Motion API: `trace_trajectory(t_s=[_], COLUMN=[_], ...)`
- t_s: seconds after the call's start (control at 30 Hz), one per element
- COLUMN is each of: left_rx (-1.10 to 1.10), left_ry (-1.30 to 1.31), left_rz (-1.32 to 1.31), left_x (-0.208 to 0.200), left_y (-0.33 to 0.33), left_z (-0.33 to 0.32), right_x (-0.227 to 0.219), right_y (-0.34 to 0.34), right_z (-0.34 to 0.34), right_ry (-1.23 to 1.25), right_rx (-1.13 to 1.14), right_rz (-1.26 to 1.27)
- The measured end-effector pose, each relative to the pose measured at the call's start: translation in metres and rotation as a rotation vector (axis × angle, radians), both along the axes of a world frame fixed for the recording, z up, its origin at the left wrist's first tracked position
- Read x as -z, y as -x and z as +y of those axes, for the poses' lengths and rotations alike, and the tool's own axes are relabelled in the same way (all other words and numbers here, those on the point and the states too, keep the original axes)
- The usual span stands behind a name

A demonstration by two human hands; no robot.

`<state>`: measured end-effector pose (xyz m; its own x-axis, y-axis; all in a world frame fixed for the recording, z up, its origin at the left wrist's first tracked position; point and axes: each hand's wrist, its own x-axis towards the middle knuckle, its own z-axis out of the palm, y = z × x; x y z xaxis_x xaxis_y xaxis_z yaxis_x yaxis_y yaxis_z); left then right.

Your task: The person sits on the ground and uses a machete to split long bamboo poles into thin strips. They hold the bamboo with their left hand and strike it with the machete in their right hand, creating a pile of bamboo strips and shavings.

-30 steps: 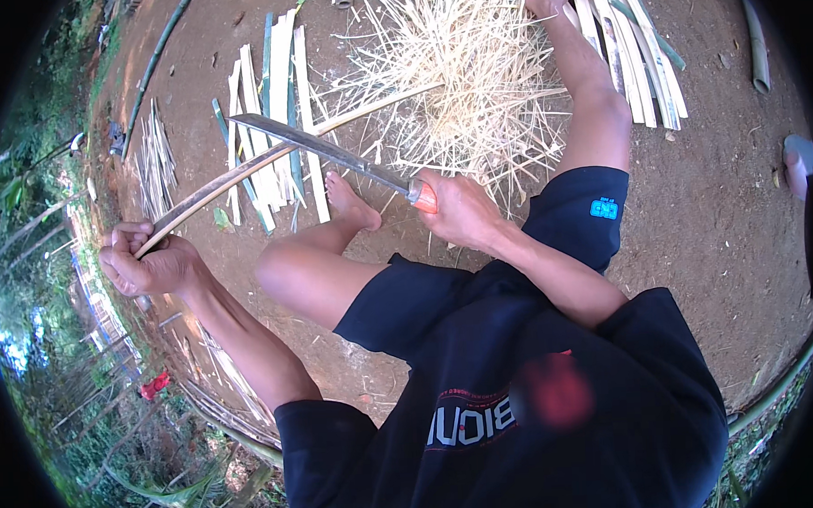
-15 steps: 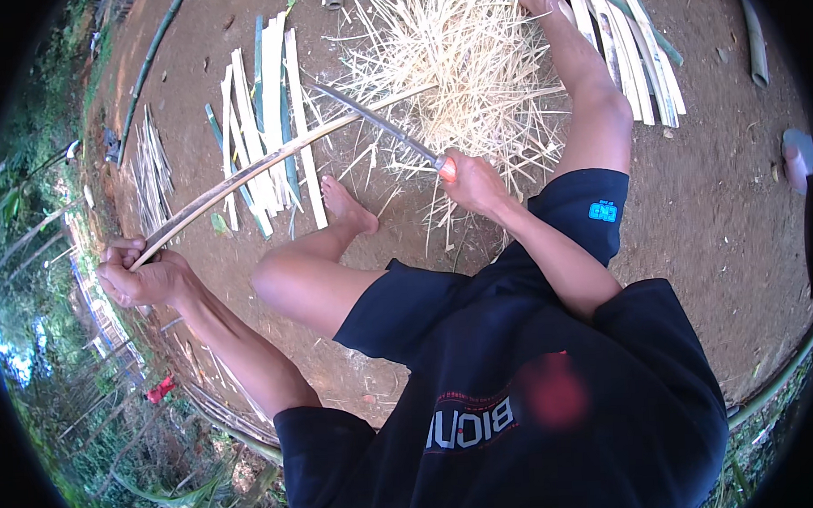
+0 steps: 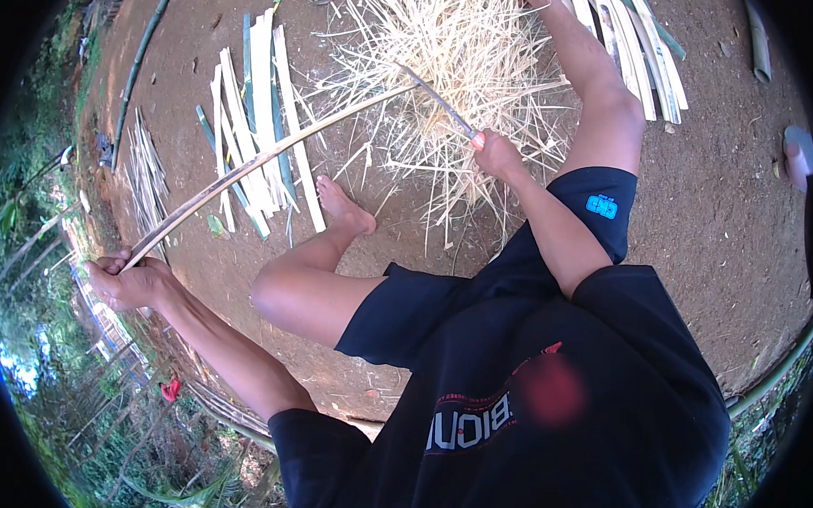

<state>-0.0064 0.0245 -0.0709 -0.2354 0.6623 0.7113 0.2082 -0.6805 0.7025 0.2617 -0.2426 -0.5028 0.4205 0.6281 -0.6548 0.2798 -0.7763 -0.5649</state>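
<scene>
A long, slightly bowed bamboo strip [image 3: 269, 154] slants up from my left hand [image 3: 128, 280], whose fingers are closed round its lower end. Dark patches mark part of its pale surface. My right hand [image 3: 500, 157] grips the orange-red handle of a long knife [image 3: 441, 102], its narrow blade pointing up and left. The blade crosses the view near the strip's far end; whether the two touch I cannot tell. Beneath them lies a heap of pale bamboo shavings [image 3: 457, 37] on the ground between my bare feet.
Split bamboo slats [image 3: 262, 98] lie left of the heap, and more slats [image 3: 632, 49] rest beyond my right leg. Thin sticks [image 3: 144, 165] are bundled farther left. A bamboo pole [image 3: 141, 75] lies at the upper left, and a bamboo piece [image 3: 757, 45] at the far right.
My right hand has moved right and a little up with the knife, so the blade has slid toward the strip's far end. My left hand, still closed on the strip, has shifted slightly left.
</scene>
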Motion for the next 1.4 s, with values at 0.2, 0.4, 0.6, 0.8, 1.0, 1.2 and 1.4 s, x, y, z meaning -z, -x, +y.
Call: trace_trajectory(t_s=[0.2,0.4,0.6,0.8,1.0,1.2,1.4], left_rx=[-0.113,-0.060,-0.060,-0.242,-0.308,0.077,0.312], left_ry=[0.139,0.287,0.254,0.262,0.274,0.228,0.180], left_rz=[0.041,-0.264,-0.230,-0.255,-0.284,-0.324,-0.355], left_x=[0.009,0.011,0.016,0.014,-0.013,-0.005,0.009], left_y=[-0.001,0.040,0.041,0.053,0.063,0.062,0.034], left_z=[0.020,0.049,0.024,0.023,0.013,-0.006,-0.030], right_x=[0.029,0.030,0.027,-0.006,-0.006,-0.031,-0.120], right_y=[-0.007,-0.008,-0.009,0.004,-0.004,0.016,0.030], right_z=[-0.012,-0.014,-0.017,-0.017,-0.022,-0.015,-0.018], right_ry=[0.079,0.060,0.101,0.067,0.176,-0.102,-0.339], right_rx=[0.066,0.073,0.045,-0.072,-0.022,0.326,0.321], right_rz=[-0.025,0.069,0.031,0.010,0.001,0.538,0.584])
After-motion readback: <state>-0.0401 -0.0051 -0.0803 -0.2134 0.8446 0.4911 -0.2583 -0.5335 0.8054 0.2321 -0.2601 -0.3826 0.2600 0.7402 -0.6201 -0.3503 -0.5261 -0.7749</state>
